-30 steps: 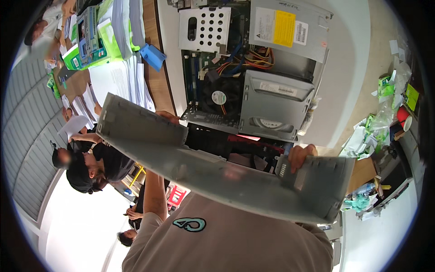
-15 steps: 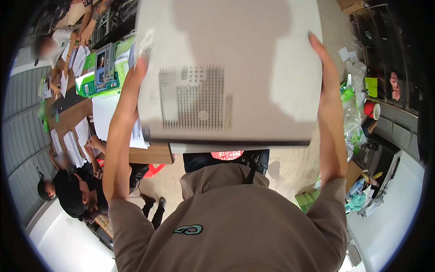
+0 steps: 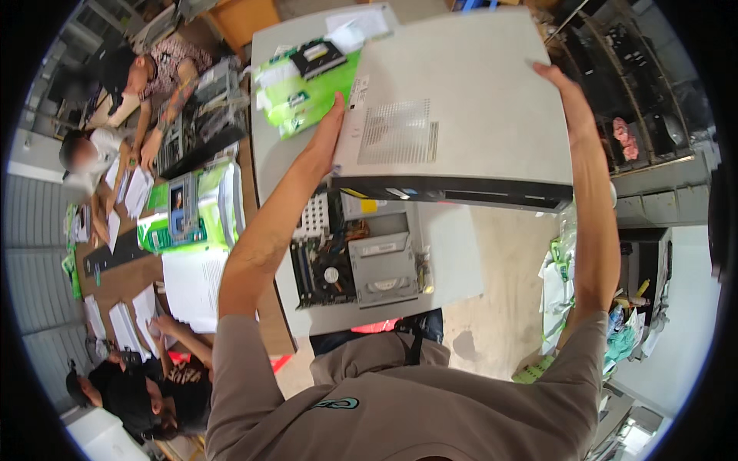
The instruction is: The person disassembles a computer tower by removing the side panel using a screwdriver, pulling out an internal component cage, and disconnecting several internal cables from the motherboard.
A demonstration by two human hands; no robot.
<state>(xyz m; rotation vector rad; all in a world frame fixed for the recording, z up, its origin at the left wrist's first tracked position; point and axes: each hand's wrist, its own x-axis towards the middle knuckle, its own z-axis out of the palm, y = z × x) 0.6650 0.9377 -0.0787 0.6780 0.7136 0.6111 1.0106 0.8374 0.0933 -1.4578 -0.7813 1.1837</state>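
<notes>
A light grey desktop computer case (image 3: pixel 477 100) with a vent grille and a black front edge is held up in front of me. My left hand (image 3: pixel 329 137) presses against its left side, and my right hand (image 3: pixel 570 98) grips the right side; part of the fingers of each is hidden by the case. Under its near edge, an opened computer chassis (image 3: pixel 377 265) lies on the white table (image 3: pixel 453 261), with a fan, a metal drive bay and cables showing. The held case covers the far part of this chassis.
To the left of the case, a green plastic bag (image 3: pixel 296 107) lies on the table under a black flat box-shaped part (image 3: pixel 317 58). A wooden desk with papers (image 3: pixel 192 280) and a grey device (image 3: pixel 183 206) stands further left, where several people work. Plastic bags (image 3: pixel 557 296) lie to the right.
The case has moved away from me and to the right, tilting so its black front edge shows. The opened chassis and the white table have come into view beneath it.
</notes>
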